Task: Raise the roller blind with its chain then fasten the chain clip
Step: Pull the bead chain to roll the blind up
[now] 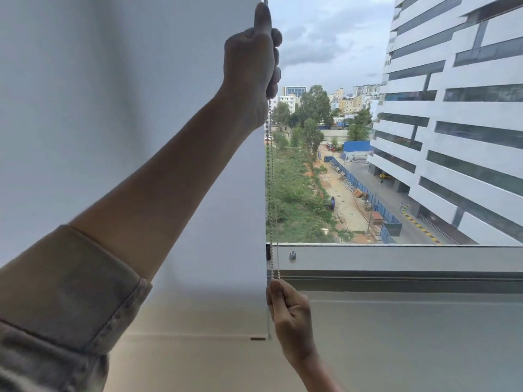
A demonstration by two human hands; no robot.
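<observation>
A white roller blind (pixel 113 94) hangs over the left part of the window, and its bottom bar (pixel 198 336) sits low, below the sill line. A beaded chain (pixel 270 179) runs down along the blind's right edge in two strands. My left hand (pixel 252 69) is raised high and closed around the chain, thumb pointing up. My right hand (pixel 291 315) is low, pinching the chain's lower loop just under the window frame. A small metal stud (pixel 292 255) sits on the frame right of the chain; I cannot tell whether it is the chain clip.
The grey window frame rail (pixel 410 258) crosses at sill height. Through the glass (pixel 325 52) are a white office building (pixel 458 123), trees and a road far below. A pale wall panel (pixel 410 335) lies under the frame.
</observation>
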